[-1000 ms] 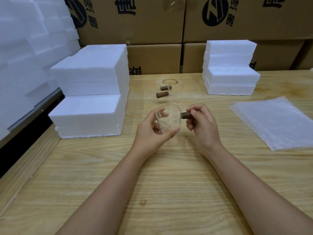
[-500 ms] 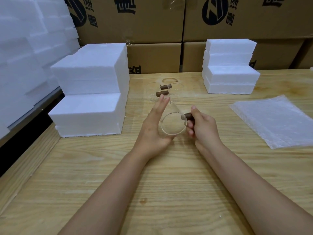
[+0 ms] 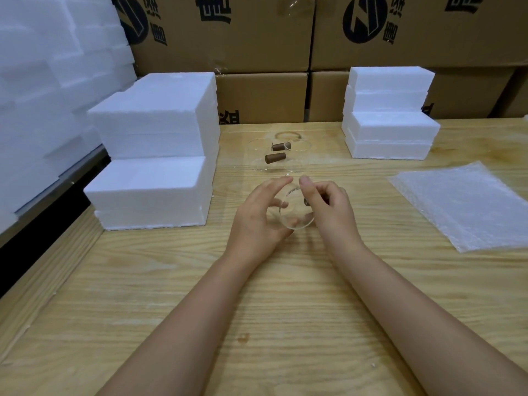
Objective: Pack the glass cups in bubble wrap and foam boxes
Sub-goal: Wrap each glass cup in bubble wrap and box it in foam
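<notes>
the glass cup (image 3: 294,212) sits in the air between both hands over the counter (image 3: 285,295), mouth tipped toward the camera; left hand (image 3: 258,215) cups its side, right hand (image 3: 328,207) pinches the brown handle; bubble wrap (image 3: 468,204) lies right, nearer the right grip

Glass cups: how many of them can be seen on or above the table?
3. One glass cup is held between both hands; two glass cups lie behind it on the table. Clear glass may hide more.
</notes>
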Action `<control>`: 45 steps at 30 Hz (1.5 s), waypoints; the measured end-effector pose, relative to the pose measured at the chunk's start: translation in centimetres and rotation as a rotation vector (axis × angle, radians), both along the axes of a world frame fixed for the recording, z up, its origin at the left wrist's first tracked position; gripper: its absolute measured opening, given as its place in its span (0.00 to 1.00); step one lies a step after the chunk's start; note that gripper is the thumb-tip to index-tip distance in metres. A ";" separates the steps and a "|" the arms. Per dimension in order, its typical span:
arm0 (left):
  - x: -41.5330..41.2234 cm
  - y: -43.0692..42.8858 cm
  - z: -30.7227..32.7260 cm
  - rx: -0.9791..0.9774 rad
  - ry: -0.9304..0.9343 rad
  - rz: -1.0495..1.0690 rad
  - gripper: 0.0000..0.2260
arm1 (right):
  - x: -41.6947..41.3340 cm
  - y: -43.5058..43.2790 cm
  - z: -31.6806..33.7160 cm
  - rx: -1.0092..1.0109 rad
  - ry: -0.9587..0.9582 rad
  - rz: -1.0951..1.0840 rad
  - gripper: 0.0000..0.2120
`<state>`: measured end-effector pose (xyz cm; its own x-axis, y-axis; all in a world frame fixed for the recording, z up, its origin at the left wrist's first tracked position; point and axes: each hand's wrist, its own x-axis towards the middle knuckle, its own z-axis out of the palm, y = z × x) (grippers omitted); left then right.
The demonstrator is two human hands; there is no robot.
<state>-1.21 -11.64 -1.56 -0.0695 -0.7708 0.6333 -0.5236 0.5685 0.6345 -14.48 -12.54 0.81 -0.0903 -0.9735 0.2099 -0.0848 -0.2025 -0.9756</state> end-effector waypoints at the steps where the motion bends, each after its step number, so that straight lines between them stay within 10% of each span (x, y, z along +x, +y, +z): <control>1: 0.0 0.0 0.0 -0.002 -0.011 0.011 0.30 | 0.0 0.1 0.0 -0.001 0.010 0.002 0.29; 15: 0.3 0.2 0.3 0.127 0.086 0.037 0.34 | 0.2 0.6 -0.5 -0.101 0.371 0.037 0.33; 27: 0.7 0.1 0.3 0.209 0.350 -0.123 0.30 | 0.0 0.8 -0.2 -0.298 0.203 0.055 0.08; 45: -0.5 0.4 0.3 0.144 0.118 -0.007 0.33 | 1.9 1.5 -0.6 -0.232 0.256 -0.223 0.28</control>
